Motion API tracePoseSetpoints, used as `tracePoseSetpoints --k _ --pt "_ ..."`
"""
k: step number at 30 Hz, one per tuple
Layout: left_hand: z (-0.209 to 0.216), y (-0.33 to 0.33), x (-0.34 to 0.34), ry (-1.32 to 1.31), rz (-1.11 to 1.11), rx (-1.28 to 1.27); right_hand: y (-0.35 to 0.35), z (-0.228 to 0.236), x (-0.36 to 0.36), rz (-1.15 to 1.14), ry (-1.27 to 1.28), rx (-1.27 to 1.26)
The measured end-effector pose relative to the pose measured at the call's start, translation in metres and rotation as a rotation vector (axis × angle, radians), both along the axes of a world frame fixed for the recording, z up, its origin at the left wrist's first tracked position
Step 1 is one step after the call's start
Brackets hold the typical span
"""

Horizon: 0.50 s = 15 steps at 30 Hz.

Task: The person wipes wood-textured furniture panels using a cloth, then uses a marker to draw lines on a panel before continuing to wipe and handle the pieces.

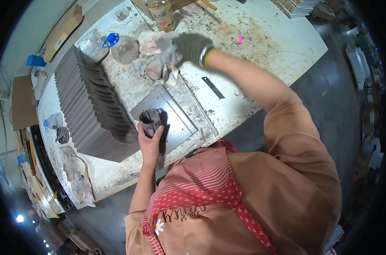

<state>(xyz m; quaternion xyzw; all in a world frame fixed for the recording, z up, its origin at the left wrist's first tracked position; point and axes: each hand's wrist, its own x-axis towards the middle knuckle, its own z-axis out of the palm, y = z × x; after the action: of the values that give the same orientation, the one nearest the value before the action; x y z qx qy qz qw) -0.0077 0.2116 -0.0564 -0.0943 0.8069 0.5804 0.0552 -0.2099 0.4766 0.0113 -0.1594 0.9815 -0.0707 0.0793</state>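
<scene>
My left hand (150, 142) is bare and closed around a dark grey, cup-like container (149, 117) with a ragged rim and a hollow top. It is held over a grey wood-grain board (176, 121) near the table's front edge. Farther away, my right hand (193, 49) wears a dark glove and is blurred by motion. Its fingers are at a crumpled, stained rag (161, 70), whose upper part is blurred along with them, and they appear closed on the cloth. A black ruler-like strip (213, 87) lies right of the board.
A stack of grey corrugated sheets (88, 106) fills the table's left side. Behind it stand a clear jug with a blue handle (124, 49) and a bottle (162, 15). A pink piece (240, 39) lies on the dirty white tabletop (278, 55). Cardboard (64, 32) lies beyond.
</scene>
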Motion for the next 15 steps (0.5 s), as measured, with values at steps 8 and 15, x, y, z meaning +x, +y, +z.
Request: tracePoseSetpoints --k 8,15 --pt "0.024 0.007 -0.005 0.004 0.013 0.142 -0.003 0.085 -0.055 -0.173 0.375 -0.5" --pt "0.029 0.002 0.001 0.064 0.091 0.138 0.049 0.119 0.003 -0.308 0.174 -0.996"
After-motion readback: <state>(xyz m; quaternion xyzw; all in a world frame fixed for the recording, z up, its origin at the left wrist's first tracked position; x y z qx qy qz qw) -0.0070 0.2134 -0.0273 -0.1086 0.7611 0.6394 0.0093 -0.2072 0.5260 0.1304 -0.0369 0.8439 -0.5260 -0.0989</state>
